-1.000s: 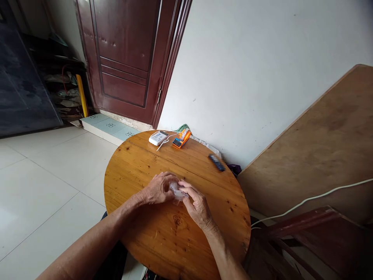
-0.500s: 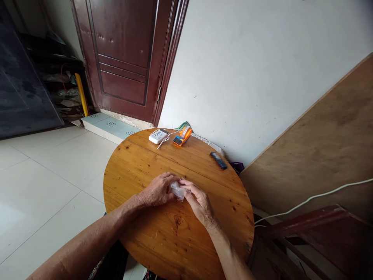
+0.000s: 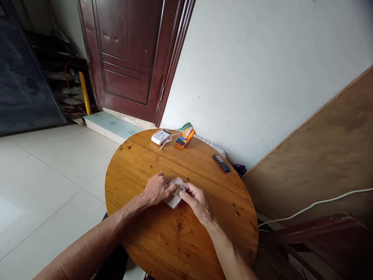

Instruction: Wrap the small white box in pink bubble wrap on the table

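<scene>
Between my hands, low over the middle of the round wooden table [image 3: 136, 163], is a crumpled, see-through plastic bag [image 3: 174, 201]. Its lower corner looks flat and pale, with faint small marks that I cannot read. My left hand [image 3: 159, 189] is closed on the bag's left side, thumb laid across the top. From the right, my right hand [image 3: 197, 202] pinches the upper right edge between thumb and fingers. The fingers partly cover the bag, so what is inside it cannot be made out.
Toward the table's far edge lie a white box-shaped device [image 3: 161, 137] with a white cord and an orange tape dispenser [image 3: 185, 138]. A dark, blurred-out object [image 3: 221, 163] rests at the right. The white wall [image 3: 247, 77] rises just behind the table.
More of the plastic bag shows now, its flat lower corner reaching out below my left thumb. My left thumb has come over the top of it. The view has shifted slightly.
</scene>
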`<move>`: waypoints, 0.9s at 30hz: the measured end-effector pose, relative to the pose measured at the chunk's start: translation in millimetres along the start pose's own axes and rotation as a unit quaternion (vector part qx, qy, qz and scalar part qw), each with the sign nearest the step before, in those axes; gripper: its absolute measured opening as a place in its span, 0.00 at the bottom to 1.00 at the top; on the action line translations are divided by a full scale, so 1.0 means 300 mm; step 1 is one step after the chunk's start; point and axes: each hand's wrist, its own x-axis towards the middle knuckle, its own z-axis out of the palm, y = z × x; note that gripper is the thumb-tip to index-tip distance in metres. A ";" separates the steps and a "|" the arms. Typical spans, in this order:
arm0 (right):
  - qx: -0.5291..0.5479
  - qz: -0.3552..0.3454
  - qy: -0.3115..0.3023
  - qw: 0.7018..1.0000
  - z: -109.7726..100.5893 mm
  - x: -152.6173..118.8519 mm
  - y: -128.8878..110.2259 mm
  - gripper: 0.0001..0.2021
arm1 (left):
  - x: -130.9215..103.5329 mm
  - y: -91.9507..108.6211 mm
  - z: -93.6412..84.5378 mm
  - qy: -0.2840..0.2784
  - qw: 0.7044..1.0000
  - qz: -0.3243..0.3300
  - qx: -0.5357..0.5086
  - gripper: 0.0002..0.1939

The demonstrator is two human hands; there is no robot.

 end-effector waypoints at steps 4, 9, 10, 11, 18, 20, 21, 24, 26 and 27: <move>0.035 0.055 0.013 0.998 -0.003 0.048 -0.014 0.14 | 0.005 -0.002 -0.019 -0.066 0.982 -0.027 -0.175 0.16; -0.001 0.097 0.021 0.995 -0.011 0.097 -0.020 0.14 | 0.021 -0.033 -0.006 -0.077 0.948 -0.042 -0.307 0.27; -0.009 0.098 0.025 0.995 -0.010 0.101 -0.018 0.14 | 0.026 -0.042 0.002 -0.066 0.948 -0.051 -0.307 0.30; -0.013 0.097 0.031 0.995 -0.008 0.104 -0.016 0.14 | 0.030 -0.050 0.011 -0.055 0.946 -0.057 -0.314 0.33; 0.009 0.051 0.068 0.996 0.007 0.093 0.005 0.10 | 0.045 -0.060 0.051 -0.066 0.881 -0.042 -0.466 0.38; 0.012 0.041 0.067 0.997 0.010 0.092 0.003 0.13 | 0.044 -0.056 0.051 -0.070 0.866 -0.041 -0.493 0.38; 0.012 0.038 0.070 0.997 0.012 0.093 0.001 0.15 | 0.044 -0.054 0.050 -0.072 0.861 -0.041 -0.502 0.39; 0.008 0.023 0.089 0.996 0.021 0.105 -0.003 0.19 | 0.040 -0.052 0.047 -0.080 0.859 -0.040 -0.503 0.40; 0.013 0.003 0.100 0.995 0.030 0.115 0.001 0.19 | 0.039 -0.052 0.047 -0.081 0.862 -0.037 -0.499 0.41; 0.017 -0.009 0.104 0.994 0.036 0.119 0.005 0.19 | 0.038 -0.052 0.047 -0.081 0.863 -0.034 -0.498 0.41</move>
